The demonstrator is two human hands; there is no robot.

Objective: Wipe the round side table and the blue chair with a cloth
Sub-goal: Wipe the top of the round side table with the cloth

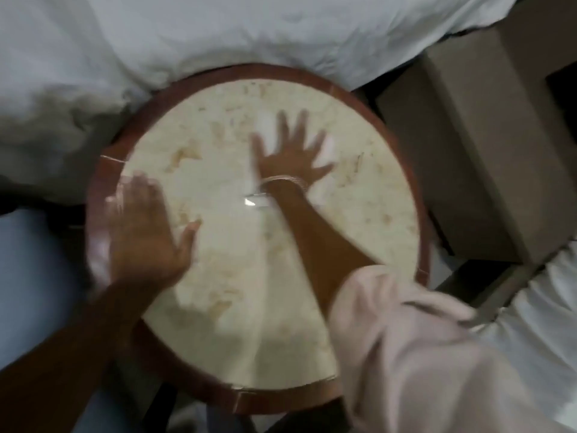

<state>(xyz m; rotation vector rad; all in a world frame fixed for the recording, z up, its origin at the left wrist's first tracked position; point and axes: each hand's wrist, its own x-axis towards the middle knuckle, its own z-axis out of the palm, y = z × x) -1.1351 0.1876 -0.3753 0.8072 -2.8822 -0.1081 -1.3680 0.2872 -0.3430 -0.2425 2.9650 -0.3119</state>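
The round side table (402,126) has a mottled cream stone top inside a reddish-brown wooden rim and fills the middle of the view. My right hand (290,154) lies flat on the far middle of the top with its fingers spread. It presses on a white cloth (328,149), which shows in patches around the fingers and wrist. My left hand (140,232) rests flat on the table's left rim and holds nothing. A pale blue surface (34,276), possibly the blue chair, lies just left of the table. The whole frame is motion-blurred.
White bedding (218,32) presses against the table's far edge. Brown cardboard boxes (487,145) stand close on the right, with white fabric (546,323) below them. A loose pink sleeve (421,354) covers my right arm over the table's near right edge.
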